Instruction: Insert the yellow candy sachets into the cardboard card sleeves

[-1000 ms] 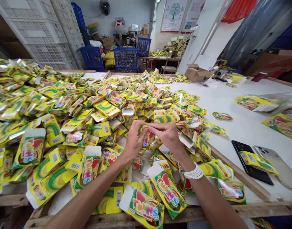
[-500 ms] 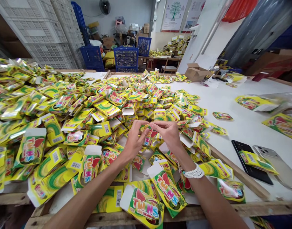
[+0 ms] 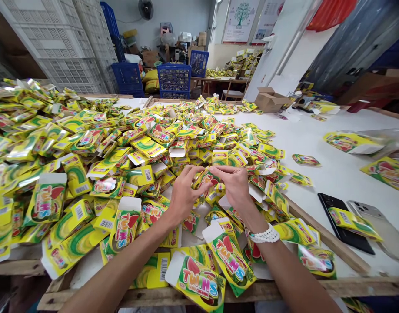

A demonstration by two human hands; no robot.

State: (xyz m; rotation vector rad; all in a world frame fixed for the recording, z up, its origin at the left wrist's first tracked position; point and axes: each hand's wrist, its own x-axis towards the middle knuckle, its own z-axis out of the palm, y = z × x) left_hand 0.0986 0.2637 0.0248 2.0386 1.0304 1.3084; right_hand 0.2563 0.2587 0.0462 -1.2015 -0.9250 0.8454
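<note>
Both hands [image 3: 183, 198] pinch a yellow TWINS packet [image 3: 204, 178] over a white table [image 3: 333, 174], blue crates [image 3: 174, 78] behind

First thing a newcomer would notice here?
The huge heap of yellow-green TWINS packets covering much of the white table stands out first. At its near side, the left hand and right hand, with a white bead bracelet on that wrist, meet on a small yellow packet. A black phone and a silver phone lie at right; blue plastic crates stand beyond the table.
</note>
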